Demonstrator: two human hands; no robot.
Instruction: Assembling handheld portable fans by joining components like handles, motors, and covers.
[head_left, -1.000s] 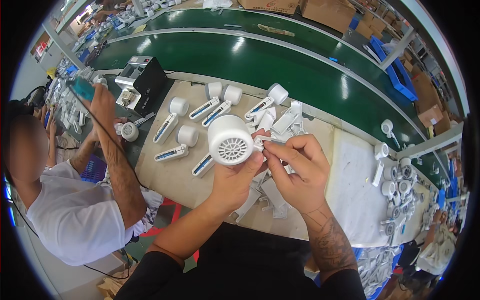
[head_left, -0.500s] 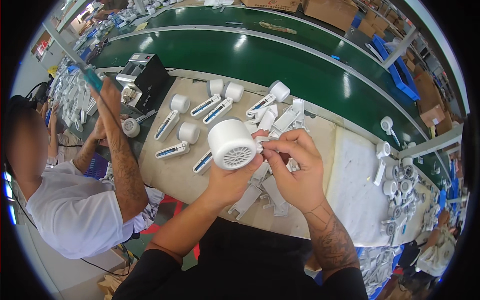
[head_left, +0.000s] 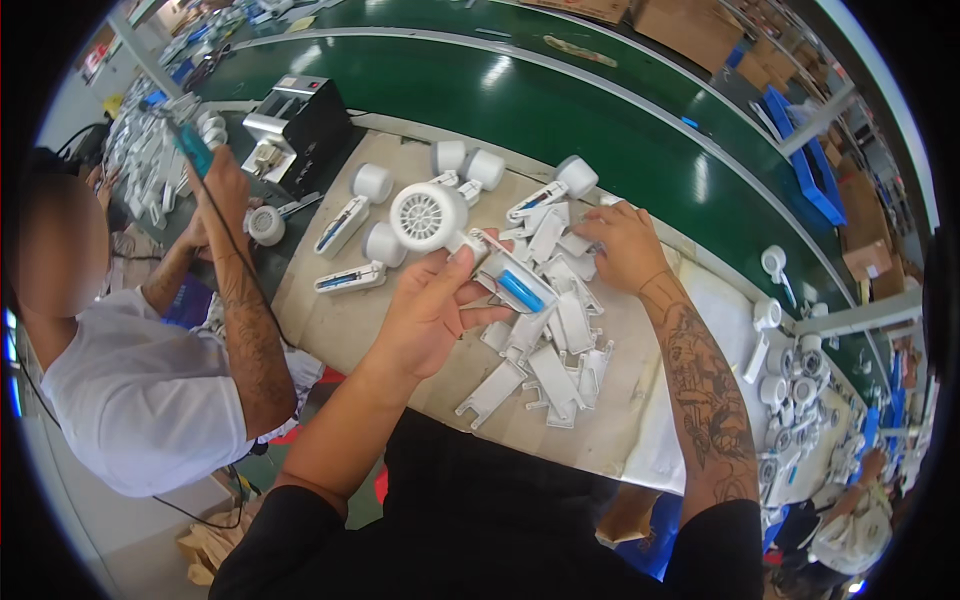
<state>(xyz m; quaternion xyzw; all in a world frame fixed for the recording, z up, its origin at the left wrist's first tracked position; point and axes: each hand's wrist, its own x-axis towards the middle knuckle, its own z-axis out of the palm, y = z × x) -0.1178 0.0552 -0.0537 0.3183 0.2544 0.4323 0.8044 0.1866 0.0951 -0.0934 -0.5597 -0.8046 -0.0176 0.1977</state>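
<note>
- Change since a second ago: both hands were closed together on the white fan unit [head_left: 430, 217], working at its handle. Now the right hand [head_left: 628, 245] has let go and moved off to the far right, over the heap of white handle covers [head_left: 555, 340] on the table [head_left: 600, 440].
- My reading — the two-handed fitting on the unit is paused or finished, and the right hand is going to the heap for a loose part.
- Left hand [head_left: 430, 315]: grip closed around the unit's open handle, thumb across it, grille end pointing far-left. A blue cell [head_left: 521, 291] shows in the open handle, just right of the thumb.
- Right hand: palm down, fingers spread and resting on the far edge of the heap. Whether they have closed on a cover I cannot tell; the fingertips are hidden among the pieces.
- The fan unit sits raised above the table, left of the heap and well apart from the right hand.
- More fan units [head_left: 352, 215] lie in a loose row on the far-left part of the table — handles open.
- A co-worker's arm [head_left: 245, 300] at left holds a blue-handled tool [head_left: 190, 148] raised, near a black device [head_left: 300, 120]. Green conveyor belt [head_left: 560, 110] runs beyond.
</note>
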